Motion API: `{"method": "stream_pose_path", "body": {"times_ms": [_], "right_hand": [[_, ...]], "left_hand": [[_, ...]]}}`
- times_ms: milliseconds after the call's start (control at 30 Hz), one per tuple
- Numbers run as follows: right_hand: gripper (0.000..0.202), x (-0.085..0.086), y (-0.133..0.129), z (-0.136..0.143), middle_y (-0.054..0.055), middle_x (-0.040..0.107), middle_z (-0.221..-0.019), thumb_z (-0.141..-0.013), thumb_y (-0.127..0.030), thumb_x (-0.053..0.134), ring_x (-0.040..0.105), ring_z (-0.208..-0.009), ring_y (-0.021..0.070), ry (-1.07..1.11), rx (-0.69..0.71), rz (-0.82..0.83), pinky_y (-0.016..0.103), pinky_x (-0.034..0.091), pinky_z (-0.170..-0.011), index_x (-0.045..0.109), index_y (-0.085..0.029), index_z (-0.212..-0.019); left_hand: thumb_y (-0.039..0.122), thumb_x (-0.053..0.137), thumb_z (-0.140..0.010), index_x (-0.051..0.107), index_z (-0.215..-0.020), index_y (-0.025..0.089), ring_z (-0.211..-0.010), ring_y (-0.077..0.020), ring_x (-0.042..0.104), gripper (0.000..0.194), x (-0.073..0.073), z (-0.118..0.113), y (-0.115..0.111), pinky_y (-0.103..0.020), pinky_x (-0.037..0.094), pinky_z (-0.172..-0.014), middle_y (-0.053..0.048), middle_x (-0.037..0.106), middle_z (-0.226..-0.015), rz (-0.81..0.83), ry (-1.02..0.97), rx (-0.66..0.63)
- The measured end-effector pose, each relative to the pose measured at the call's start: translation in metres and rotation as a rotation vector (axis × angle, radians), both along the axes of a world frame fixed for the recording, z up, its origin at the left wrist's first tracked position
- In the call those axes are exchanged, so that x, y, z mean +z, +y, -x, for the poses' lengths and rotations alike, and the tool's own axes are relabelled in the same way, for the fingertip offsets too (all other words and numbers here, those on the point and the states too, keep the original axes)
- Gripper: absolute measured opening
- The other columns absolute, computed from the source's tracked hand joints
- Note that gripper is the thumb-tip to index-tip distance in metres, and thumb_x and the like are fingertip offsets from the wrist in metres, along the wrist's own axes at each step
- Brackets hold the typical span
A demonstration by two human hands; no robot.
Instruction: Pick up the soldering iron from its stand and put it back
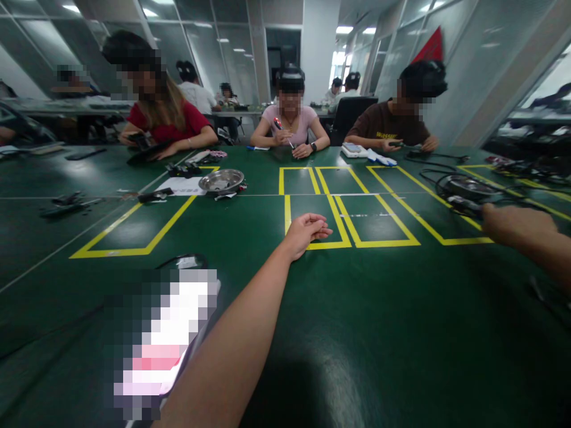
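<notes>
My left hand rests over the near edge of a yellow taped rectangle on the green table. Its fingers are loosely curled, a little apart, and nothing shows in them. Far to the right, my right hand reaches to a dark object beside a round metal dish among black cables. The fingers of that hand are blurred and partly hidden, so what they hold is unclear.
A metal bowl stands on the left by a white paper and dark parts. A lit, pixelated device lies near my left forearm. Three people sit across the table; the middle one holds a red-handled tool.
</notes>
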State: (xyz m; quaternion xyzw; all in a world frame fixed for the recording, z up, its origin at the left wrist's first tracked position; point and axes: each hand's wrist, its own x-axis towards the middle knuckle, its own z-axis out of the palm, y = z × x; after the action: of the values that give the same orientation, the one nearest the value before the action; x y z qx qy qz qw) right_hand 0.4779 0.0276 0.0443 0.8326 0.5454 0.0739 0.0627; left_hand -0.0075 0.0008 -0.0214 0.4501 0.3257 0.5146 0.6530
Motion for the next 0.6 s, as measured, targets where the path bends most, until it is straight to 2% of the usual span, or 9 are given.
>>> {"method": "stream_pose_path", "body": {"times_ms": [67, 133, 367, 600], "right_hand": [[0.026, 0.007, -0.004, 0.019, 0.033, 0.06, -0.108, -0.089, -0.021, 0.049, 0.061, -0.099, 0.034, -0.113, 0.049, 0.208, 0.042, 0.038, -0.071, 0.066, -0.009, -0.106], [0.03, 0.011, -0.006, 0.031, 0.032, 0.059, -0.11, -0.09, -0.018, 0.045, 0.061, -0.1, 0.0335, -0.176, 0.098, 0.284, 0.041, 0.038, -0.073, 0.066, -0.009, -0.109], [0.033, 0.017, -0.002, 0.035, 0.026, 0.062, -0.112, -0.091, -0.019, 0.042, 0.06, -0.102, 0.0356, -0.2, 0.13, 0.263, 0.043, 0.041, -0.079, 0.067, -0.01, -0.11], [0.031, 0.013, -0.003, 0.04, 0.027, 0.062, -0.111, -0.087, -0.016, 0.046, 0.061, -0.102, 0.037, -0.135, 0.081, 0.205, 0.047, 0.044, -0.08, 0.069, -0.009, -0.106]], "left_hand": [[0.011, 0.062, -0.084, 0.057, -0.094, 0.008, -0.075, -0.0163, 0.069, 0.011, 0.0, 0.0, 0.001, -0.029, 0.054, -0.072, -0.01, 0.067, -0.084, -0.006, 0.0, 0.0], [0.012, 0.061, -0.085, 0.058, -0.095, 0.008, -0.075, -0.0159, 0.069, 0.011, 0.0, 0.0, 0.001, -0.029, 0.054, -0.073, -0.01, 0.067, -0.083, -0.004, -0.002, -0.009], [0.011, 0.06, -0.085, 0.058, -0.094, 0.009, -0.076, -0.0157, 0.069, 0.01, 0.005, 0.0, -0.001, -0.03, 0.055, -0.075, -0.01, 0.066, -0.085, 0.015, 0.002, -0.013], [0.013, 0.061, -0.085, 0.059, -0.096, 0.009, -0.077, -0.0157, 0.069, 0.013, 0.001, 0.001, 0.001, -0.03, 0.055, -0.076, -0.011, 0.067, -0.086, 0.007, 0.007, -0.017]]}}
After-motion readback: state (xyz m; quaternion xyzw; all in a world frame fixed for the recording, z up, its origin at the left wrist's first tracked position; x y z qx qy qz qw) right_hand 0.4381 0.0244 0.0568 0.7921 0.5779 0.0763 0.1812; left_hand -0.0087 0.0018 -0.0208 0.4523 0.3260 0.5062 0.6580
